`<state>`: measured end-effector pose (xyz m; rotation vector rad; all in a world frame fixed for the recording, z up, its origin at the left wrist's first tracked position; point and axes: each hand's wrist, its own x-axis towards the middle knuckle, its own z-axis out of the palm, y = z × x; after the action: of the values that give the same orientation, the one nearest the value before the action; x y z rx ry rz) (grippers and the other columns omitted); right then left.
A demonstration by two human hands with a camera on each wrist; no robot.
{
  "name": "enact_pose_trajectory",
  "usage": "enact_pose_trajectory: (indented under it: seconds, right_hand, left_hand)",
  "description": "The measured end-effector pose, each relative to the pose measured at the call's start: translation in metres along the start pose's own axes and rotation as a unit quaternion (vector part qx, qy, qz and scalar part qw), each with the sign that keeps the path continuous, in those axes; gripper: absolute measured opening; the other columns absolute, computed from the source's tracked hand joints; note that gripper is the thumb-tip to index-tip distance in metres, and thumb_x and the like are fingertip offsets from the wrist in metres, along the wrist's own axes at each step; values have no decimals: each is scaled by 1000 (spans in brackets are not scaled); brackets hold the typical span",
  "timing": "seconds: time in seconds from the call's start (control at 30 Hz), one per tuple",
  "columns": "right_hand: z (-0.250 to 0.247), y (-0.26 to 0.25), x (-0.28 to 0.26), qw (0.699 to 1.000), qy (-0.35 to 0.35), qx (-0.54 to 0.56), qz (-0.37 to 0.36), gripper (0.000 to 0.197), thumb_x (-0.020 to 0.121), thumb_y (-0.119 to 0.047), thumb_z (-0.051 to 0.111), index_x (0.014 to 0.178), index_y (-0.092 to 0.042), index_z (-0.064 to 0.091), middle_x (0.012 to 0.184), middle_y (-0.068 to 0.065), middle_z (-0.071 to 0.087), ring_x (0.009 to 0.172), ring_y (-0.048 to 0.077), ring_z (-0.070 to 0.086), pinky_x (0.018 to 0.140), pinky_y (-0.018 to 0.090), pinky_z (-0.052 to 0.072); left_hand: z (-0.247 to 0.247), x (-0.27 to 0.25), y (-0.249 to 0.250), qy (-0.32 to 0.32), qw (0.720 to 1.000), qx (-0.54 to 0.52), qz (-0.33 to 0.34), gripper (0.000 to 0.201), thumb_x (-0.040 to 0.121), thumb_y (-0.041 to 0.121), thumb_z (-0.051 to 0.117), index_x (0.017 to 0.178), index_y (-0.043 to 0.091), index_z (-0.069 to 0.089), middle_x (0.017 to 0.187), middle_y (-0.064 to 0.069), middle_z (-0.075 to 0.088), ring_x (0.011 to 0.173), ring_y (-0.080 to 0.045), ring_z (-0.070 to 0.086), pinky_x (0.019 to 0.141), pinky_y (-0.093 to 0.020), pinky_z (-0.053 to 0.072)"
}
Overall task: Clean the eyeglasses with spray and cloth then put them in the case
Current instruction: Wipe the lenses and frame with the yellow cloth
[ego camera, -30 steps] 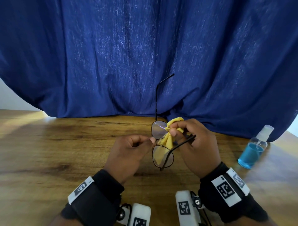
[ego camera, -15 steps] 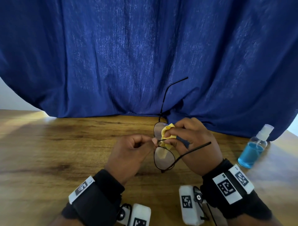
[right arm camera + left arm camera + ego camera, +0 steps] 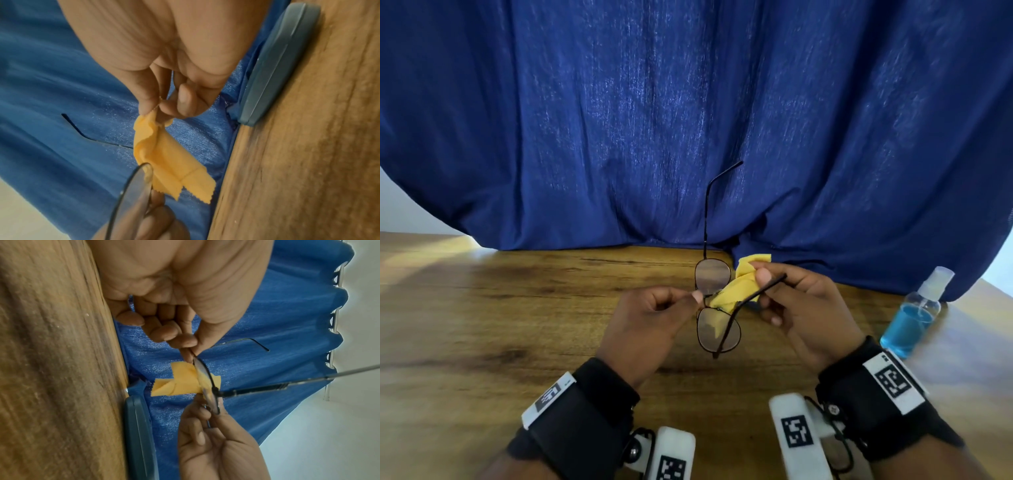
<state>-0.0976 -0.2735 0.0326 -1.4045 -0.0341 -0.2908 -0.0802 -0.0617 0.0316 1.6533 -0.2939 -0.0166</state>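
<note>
Only the wrist views show the case (image 3: pixel 139 434), a smooth blue-grey shell shut on the wooden table (image 3: pixel 482 325) against the blue curtain (image 3: pixel 688 120); the head view hides it but alone shows the one spray bottle (image 3: pixel 911 315), clear plastic with blue liquid, at 3 o'clock. The left hand (image 3: pixel 650 325) pinches the bridge of the thin black wire glasses (image 3: pixel 717 329), two oval lenses, held above the table. The right hand (image 3: pixel 804 318) pinches one yellow cloth (image 3: pixel 736 291), zigzag-edged, seemingly touching a lens.

Thin metal eyeglasses (image 3: pixel 717 310), soft yellow cloth (image 3: pixel 739 291), grained wood table (image 3: pixel 482 325)
</note>
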Motion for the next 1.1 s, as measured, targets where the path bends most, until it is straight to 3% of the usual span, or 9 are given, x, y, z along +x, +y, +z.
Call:
enact_pose_trajectory:
  seconds: [0.13,0.23,0.3,0.43,0.53,0.67,0.83,1.0,1.1]
  right_hand:
    - [0,0,-1,1000,-3,13,4,23,89,-20,65,106,-14,79,86,14,60,67,16,48,50,23,36]
    - [1,-3,-6,986,30,-136,-87,18,94,-21,66,105,-26,79,82,-3,70,68,23,56,58,32,47]
    - [3,-4,-7,936,60,-290,-190,16,93,-26,70,106,-31,77,93,-11,74,81,12,67,74,25,55]
    - [10,0,-9,816,0,-470,-337,19,91,-37,68,99,-24,80,91,-11,64,81,6,57,69,16,44]
    - [6,-2,-7,777,-8,-527,-344,25,92,-45,62,94,-26,79,92,-12,62,85,10,53,64,24,44]
    - [-5,-3,-2,769,78,-551,-315,20,92,-39,67,88,-21,77,92,-10,61,87,14,52,62,26,39]
    - [11,0,-9,776,-58,-520,-352,29,90,-43,61,82,-19,75,92,-8,64,84,13,56,66,28,48]
    - [4,-4,-4,784,70,-531,-313,22,91,-42,66,84,-24,77,86,-12,62,82,13,54,59,36,51]
    - [11,-2,-8,784,23,-528,-326,19,90,-39,68,84,-23,77,87,-11,63,81,12,56,60,37,52]
  left_hand:
    - [1,0,0,0,1000,8,1,16,94,30,69,91,19,80,53,26,62,55,13,56,66,-17,43]
    - [1,0,-2,-2,999,45,19,16,92,33,72,84,23,81,69,11,75,62,4,61,59,-16,50]
    - [2,-1,-2,-15,995,93,37,16,92,34,72,82,25,81,78,6,78,66,-1,64,61,-17,51]
    - [6,-4,-1,-38,991,110,63,14,93,27,71,83,23,80,77,7,77,63,2,63,57,-12,48]
    - [7,-4,-1,-44,989,121,77,12,93,25,72,83,23,79,76,8,77,62,5,61,56,-9,46]
    - [8,-3,-2,-44,985,134,97,13,92,25,73,82,22,80,74,8,76,61,6,60,57,-10,45]
    - [6,-2,-4,-55,985,123,108,14,93,21,73,80,24,79,64,13,70,56,4,55,52,-10,40]
    - [8,-1,-6,-53,979,154,122,12,92,24,72,83,24,79,75,9,76,63,2,61,57,-11,46]
    - [7,-2,-5,-49,982,136,121,12,92,23,72,82,25,79,73,6,76,60,1,59,55,-12,45]
